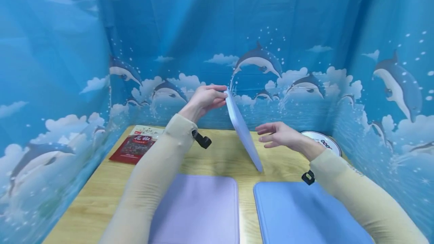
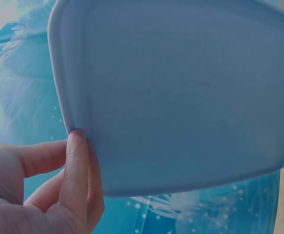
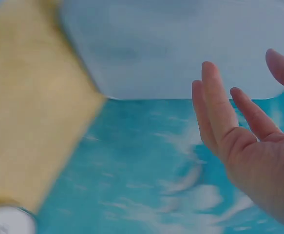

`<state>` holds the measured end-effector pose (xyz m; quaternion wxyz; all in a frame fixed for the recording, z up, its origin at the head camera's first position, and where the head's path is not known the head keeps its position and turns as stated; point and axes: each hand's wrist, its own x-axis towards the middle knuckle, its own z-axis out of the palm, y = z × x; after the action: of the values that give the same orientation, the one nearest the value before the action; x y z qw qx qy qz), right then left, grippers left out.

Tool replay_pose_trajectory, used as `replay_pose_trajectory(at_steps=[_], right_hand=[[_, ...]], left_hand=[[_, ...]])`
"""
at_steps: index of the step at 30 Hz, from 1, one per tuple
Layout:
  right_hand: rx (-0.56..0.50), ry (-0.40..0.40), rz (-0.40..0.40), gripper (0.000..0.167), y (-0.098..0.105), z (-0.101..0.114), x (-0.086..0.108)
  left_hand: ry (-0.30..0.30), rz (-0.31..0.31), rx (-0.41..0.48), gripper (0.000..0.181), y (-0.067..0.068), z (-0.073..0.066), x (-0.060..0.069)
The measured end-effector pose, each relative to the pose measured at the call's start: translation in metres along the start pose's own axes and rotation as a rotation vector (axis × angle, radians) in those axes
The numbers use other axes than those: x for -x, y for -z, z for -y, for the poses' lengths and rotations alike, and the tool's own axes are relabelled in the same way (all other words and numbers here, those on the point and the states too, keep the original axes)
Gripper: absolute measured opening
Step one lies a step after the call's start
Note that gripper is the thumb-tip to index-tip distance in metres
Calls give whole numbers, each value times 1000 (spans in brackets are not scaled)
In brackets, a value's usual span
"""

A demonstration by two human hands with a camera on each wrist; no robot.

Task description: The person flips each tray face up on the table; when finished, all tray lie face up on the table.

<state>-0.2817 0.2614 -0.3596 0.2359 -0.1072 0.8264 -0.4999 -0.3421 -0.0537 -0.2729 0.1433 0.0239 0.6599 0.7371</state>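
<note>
A light blue rectangular board point(image 1: 242, 131) with rounded corners stands tilted above the table, seen nearly edge-on in the head view. My left hand point(image 1: 207, 100) pinches its upper edge between thumb and fingers; in the left wrist view the hand point(image 2: 59, 180) grips the rim of the board point(image 2: 190, 97). To the right of the board is my right hand point(image 1: 279, 135), fingers spread and holding nothing. The right wrist view has that hand point(image 3: 254, 136) in front of the board's pale face point(image 3: 146, 48), with no contact clearly visible.
A purple mat point(image 1: 203, 210) and a blue mat point(image 1: 305, 214) lie side by side at the wooden table's point(image 1: 88, 202) near edge. The back left holds a red packet point(image 1: 132, 149); a white plate point(image 1: 330, 144) is at the back right. Blue dolphin-print curtains point(image 1: 210, 22) surround the table.
</note>
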Motion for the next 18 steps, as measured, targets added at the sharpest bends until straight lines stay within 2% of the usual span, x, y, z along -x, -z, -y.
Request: replay_pose_trajectory(at_steps=[7,10,14,18], right_hand=[[143,128,-1,61,9,109,33],[201,160,8,59,5,145,41],[283,146,10,59,-3,171,39],[347,100,-31,55,-8,180,32]], left_hand=[[-19,-14,12,43,-16,-5,0],[-22,-16,21,39,-22,-7,0],[-26,-21,26,40,-30,-9,1],[-27,-20,9,41,-37,-9,3]])
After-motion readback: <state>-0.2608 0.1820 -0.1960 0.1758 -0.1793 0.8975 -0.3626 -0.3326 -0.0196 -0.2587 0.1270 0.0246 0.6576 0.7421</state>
